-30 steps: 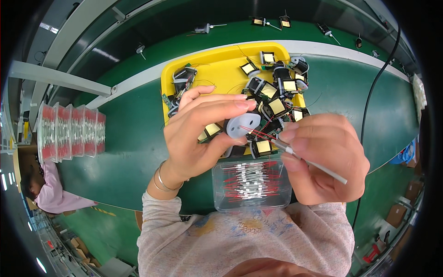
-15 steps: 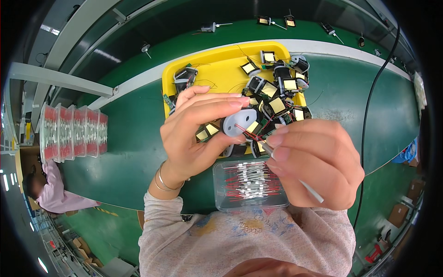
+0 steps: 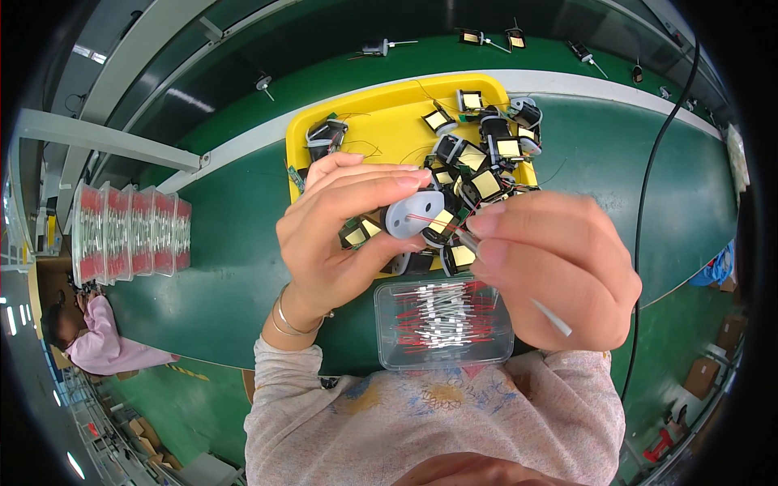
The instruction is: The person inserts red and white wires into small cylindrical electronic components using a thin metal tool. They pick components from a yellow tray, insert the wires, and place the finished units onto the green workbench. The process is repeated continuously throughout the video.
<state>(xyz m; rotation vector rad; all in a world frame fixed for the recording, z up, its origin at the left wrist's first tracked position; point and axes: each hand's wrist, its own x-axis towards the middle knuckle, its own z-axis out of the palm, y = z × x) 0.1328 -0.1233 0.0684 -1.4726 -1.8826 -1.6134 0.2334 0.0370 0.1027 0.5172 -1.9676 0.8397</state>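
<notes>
**Threading a lead into the transformer**

The left hand [image 3: 344, 235] grips a small transformer coil [image 3: 421, 220] above the yellow tray [image 3: 381, 121]. The right hand [image 3: 551, 267] pinches a red-sleeved wire [image 3: 429, 220] and tweezers [image 3: 551, 317]. Seemingly mid-insertion; next needs fine alignment.

Small coil part [image 3: 362, 231], black with yellow tape on top, sits pinched in the left hand [image 3: 340, 235] above the near edge of the yellow tray [image 3: 389, 121]. Thin red-and-white wire [image 3: 438, 223], roughly level, is pinched at its right end by the right hand [image 3: 559, 271].
</notes>
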